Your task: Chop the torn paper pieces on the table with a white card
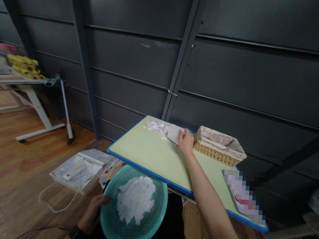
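Note:
My left hand [96, 207] grips the rim of a round teal plastic colander [160, 210], held below the table's front edge. White paper scraps [136, 198] lie heaped inside it. Out on the yellow-green tabletop, my right hand [185, 140] is closed on a flat grey-white card [174, 132], which stands tilted against the surface. Just left of the card is a spread of small paper scraps [157, 126], and one loose white piece [163, 138] lies in front of it.
A cloth-lined wicker basket [217, 152] stands right of my right hand. The blue-edged table [146, 151] also bears a partly blurred-out sheet [243, 198]. On the floor at left is an open white box [76, 172] with a cable. A dark panelled wall [131, 59] rises behind.

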{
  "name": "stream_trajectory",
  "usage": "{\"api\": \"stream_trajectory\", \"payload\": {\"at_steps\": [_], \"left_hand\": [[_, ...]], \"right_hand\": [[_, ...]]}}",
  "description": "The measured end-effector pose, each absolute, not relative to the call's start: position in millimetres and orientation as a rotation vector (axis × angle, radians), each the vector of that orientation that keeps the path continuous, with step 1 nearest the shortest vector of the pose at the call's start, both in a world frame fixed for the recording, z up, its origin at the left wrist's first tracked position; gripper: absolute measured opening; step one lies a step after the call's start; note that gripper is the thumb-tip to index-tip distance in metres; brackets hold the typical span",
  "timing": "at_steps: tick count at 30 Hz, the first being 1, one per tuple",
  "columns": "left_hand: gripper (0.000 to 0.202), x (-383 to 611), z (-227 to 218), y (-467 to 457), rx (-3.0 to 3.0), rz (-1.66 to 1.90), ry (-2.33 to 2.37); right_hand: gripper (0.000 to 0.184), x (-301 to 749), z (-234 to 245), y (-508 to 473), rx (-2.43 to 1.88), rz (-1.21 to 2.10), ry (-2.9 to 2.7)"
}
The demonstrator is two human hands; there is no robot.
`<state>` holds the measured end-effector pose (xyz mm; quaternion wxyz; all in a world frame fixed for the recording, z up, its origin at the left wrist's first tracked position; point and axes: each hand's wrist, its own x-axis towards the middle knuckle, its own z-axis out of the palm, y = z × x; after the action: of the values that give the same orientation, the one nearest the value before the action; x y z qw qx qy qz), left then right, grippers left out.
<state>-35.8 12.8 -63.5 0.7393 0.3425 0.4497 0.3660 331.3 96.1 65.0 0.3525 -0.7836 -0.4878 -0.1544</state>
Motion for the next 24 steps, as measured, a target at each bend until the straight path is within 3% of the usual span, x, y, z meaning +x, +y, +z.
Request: {"api": "stream_trajectory", "payload": {"at_steps": [17,24], "left_hand": [[0.008,-37.4,-68.2,15.4,0.7,0.784,0.974],[0.005,-36.8,-68.8,13.6,0.741,0.79,1.009]], "right_hand": [[0.036,329.9,81.4,87.6,-2.155,-0.419,-1.367],[0.042,329.4,80.1,88.9,-1.925,-0.33,-1.426]]}}
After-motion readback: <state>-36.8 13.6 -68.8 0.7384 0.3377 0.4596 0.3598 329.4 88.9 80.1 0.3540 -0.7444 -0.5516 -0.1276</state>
